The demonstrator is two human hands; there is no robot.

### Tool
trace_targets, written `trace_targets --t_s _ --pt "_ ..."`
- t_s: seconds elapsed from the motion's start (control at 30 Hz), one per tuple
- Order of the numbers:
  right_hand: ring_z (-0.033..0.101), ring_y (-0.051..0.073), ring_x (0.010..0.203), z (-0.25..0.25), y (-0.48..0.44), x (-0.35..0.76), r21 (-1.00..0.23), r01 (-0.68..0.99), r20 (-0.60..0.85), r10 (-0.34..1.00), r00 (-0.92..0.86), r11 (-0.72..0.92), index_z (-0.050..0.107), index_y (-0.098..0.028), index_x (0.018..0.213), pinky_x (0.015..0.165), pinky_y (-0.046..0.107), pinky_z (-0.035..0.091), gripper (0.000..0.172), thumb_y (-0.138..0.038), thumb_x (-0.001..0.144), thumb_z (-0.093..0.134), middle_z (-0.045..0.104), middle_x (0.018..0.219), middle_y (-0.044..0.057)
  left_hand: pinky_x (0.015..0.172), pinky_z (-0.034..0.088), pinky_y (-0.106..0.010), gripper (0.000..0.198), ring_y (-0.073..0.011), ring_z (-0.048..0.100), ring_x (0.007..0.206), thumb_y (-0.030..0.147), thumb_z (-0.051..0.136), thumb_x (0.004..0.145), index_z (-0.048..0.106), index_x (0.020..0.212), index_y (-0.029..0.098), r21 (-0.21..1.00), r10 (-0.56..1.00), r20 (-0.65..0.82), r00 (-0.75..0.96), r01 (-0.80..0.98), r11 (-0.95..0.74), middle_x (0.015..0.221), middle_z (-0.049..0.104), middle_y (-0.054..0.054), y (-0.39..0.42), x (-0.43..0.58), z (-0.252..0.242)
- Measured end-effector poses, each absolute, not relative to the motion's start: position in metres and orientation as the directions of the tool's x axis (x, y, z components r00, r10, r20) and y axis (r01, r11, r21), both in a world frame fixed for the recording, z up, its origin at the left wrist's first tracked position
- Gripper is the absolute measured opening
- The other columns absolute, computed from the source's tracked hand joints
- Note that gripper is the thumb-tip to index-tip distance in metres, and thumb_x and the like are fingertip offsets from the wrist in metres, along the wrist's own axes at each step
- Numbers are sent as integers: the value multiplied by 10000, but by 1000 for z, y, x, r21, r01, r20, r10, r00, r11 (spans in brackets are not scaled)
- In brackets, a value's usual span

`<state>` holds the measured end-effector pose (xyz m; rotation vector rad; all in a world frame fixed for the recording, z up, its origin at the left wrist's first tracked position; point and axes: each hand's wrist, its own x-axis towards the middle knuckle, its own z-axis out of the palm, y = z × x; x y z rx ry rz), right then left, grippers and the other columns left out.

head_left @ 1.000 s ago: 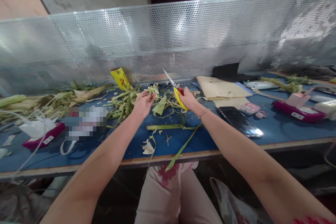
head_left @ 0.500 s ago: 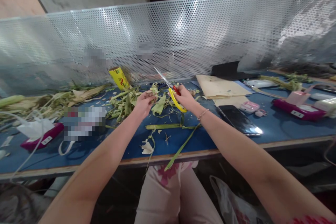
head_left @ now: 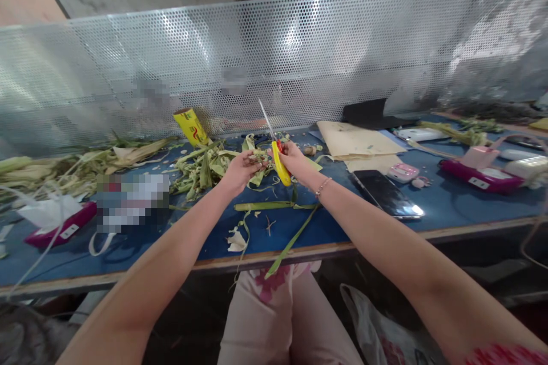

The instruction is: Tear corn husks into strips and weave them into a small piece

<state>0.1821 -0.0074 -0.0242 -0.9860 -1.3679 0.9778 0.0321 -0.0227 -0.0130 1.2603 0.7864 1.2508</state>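
Observation:
My right hand (head_left: 296,161) grips a pair of scissors (head_left: 280,165) by its yellow and red handles. The blades point up and away, looking nearly closed. Just to the left, my left hand (head_left: 242,171) has its fingers bent together around a pale green piece of husk (head_left: 259,158), partly hidden by the fingers. Behind and left of that hand lies a heap of green husk scraps (head_left: 194,174). On the blue tabletop (head_left: 308,228) below both hands, a flat green strip (head_left: 268,206) lies crosswise, and a long leaf strip (head_left: 291,245) hangs over the front edge.
A yellow box (head_left: 190,127) leans by the perforated metal screen (head_left: 295,63). Longer husks (head_left: 128,157) lie at left, near a magenta tray (head_left: 64,228). At right are brown paper (head_left: 346,142), a black phone (head_left: 387,194), a pink case (head_left: 403,172) and another magenta tray (head_left: 477,177).
The scissors have swung more upright and their blades look closer together. My hands have come nearer each other, and the husk piece in my left hand is now lower and more covered.

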Motion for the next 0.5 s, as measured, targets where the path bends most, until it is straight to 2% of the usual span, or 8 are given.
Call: trace_targets --t_s 0.13,0.33,0.5 --pt "464 53 482 -22 -9 176 -971 -84 226 974 -25 223 393 -192 800 470 207 409 458 -371 544 728 494 641 -70 749 475 -290 409 -122 631 704 85 711 539 550 911 139 965 922 222 316 -203 -163 779 642 -29 -26 36 -15" --pt "443 44 431 -21 -11 172 -949 -197 265 961 -74 247 363 -213 793 421 205 397 478 -347 524 734 483 630 -87 732 484 -279 433 -128 637 709 109 722 536 535 925 150 973 904 212 372 -162 -162 836 648 -46 -33 41 -14" --pt "421 27 451 -14 -15 179 -938 -200 291 957 -8 284 391 -195 777 417 180 342 436 -337 526 718 472 641 -76 695 499 -284 450 -157 653 687 153 752 518 536 913 148 990 888 134 439 -107 -96 748 657 -39 -34 40 -15"
